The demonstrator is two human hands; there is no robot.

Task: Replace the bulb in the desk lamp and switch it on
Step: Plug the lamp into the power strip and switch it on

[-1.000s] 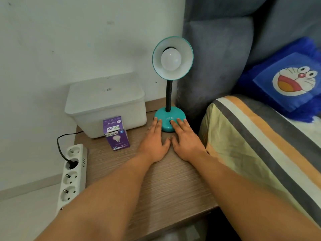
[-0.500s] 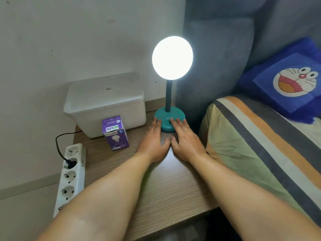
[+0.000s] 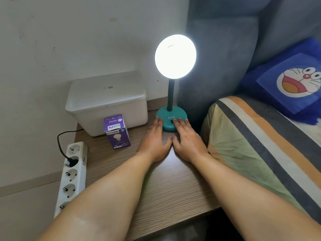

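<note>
Teal plastic desk lamp [image 3: 171,117] glows at the back of our wooden counter [image 3: 156,185]. Our left hand [image 3: 153,145] and right hand [image 3: 188,145] lie flat, holding nothing, fingertips on its light, slippery base; grip there.

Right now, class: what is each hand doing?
Left hand: open, flat on the table, fingertips touching the lamp base.
Right hand: open, flat, fingertips on the base.
</note>
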